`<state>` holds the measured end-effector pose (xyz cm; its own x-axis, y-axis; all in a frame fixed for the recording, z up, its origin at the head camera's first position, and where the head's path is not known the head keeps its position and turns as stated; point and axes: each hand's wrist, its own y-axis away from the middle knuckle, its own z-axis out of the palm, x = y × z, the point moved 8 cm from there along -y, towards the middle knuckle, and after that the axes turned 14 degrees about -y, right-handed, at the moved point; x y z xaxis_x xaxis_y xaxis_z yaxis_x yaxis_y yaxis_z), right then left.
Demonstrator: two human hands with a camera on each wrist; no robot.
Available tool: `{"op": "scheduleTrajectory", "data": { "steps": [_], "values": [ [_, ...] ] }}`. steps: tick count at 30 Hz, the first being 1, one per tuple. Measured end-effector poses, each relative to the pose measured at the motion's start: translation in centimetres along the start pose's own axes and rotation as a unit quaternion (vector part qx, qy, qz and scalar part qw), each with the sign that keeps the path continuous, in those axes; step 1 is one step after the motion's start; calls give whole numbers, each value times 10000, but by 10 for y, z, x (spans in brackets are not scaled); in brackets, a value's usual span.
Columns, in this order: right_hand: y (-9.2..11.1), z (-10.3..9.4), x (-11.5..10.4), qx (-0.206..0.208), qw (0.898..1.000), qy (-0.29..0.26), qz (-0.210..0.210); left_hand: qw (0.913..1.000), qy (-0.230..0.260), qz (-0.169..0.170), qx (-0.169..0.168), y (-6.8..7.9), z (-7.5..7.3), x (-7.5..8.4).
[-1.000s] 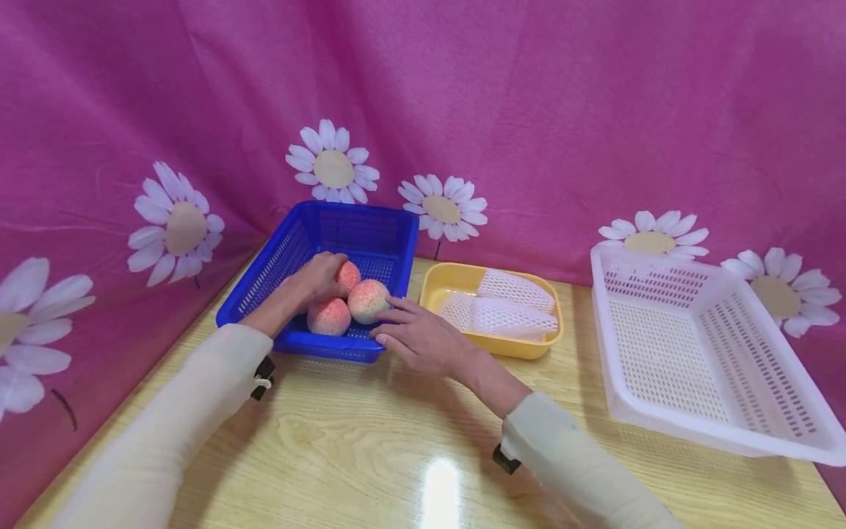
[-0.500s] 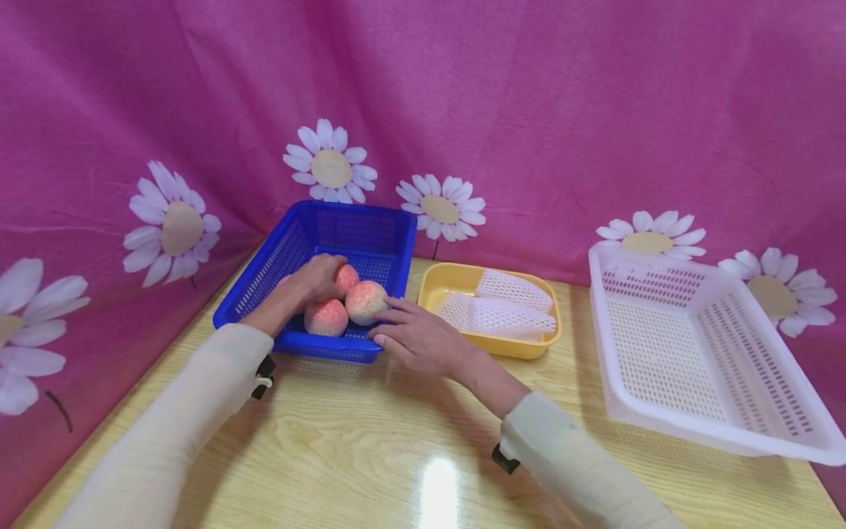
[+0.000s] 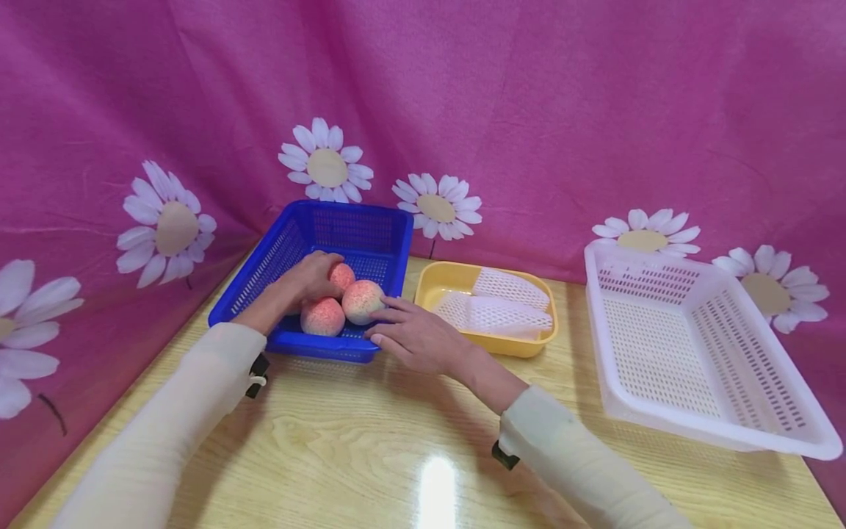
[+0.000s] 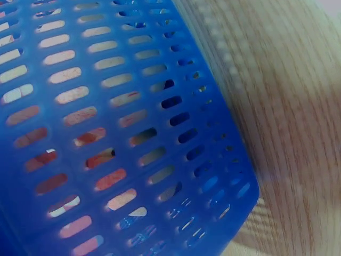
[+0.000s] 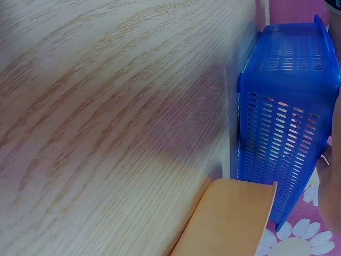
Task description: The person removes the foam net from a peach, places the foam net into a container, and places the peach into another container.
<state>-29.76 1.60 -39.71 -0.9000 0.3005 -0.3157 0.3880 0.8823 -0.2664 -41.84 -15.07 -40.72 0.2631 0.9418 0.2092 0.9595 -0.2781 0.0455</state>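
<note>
Several pink-and-cream peaches lie in the blue plastic basket (image 3: 231,301) on the left of the table. My left hand (image 3: 305,279) reaches into the basket, its fingers curled over the far side of a peach (image 3: 341,276); its thumb is hidden. Nearer the front sit a second peach (image 3: 322,317) and a larger-looking peach (image 3: 363,302); another is partly hidden behind my left wrist. My right hand (image 3: 416,334) lies at the basket's front right corner, fingers fairly straight, fingertips at the larger-looking peach and thumb by the rim. In the left wrist view, the basket wall (image 4: 106,117) hides the left hand.
A yellow tray (image 3: 489,344) holding white foam fruit nets (image 3: 509,314) stands right of the blue basket. Farther right is a white slotted basket (image 3: 661,353). A magenta curtain (image 3: 515,132) with daisies hangs behind and to the left of the wooden table (image 3: 344,441).
The whole scene shifts slightly left as the head camera turns. Both hands keep nearly the same places at the basket, and the peaches stay where they lie.
</note>
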Motion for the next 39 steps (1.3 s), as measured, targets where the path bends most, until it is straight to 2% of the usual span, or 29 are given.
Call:
{"op": "scheduleTrajectory", "data": {
  "steps": [6, 9, 17, 23, 29, 34, 39],
  "values": [
    [1, -1, 0, 9, 10000, 21, -6, 9999, 82, -26, -128, 2, -1, -4],
    [1, -1, 0, -4, 10000, 26, 20, 9996, 137, -168, -204, 3, -2, -7],
    [1, 0, 1, 11, 10000, -30, 46, 9997, 15, -219, -98, 3, -3, -11],
    [2, -1, 0, 70, 10000, -39, -37, 9991, 127, -351, -191, 4, -2, -12],
    [2, -1, 1, 35, 10000, -61, -22, 9993, 8, -319, -179, 4, -4, -13],
    [1, -1, 1, 28, 10000, -60, -16, 9983, 216, -449, -289, 5, -1, -18],
    [1, -1, -2, 63, 9999, -45, -105, 9993, 56, -323, -155, 6, -3, -17]
  ]
}}
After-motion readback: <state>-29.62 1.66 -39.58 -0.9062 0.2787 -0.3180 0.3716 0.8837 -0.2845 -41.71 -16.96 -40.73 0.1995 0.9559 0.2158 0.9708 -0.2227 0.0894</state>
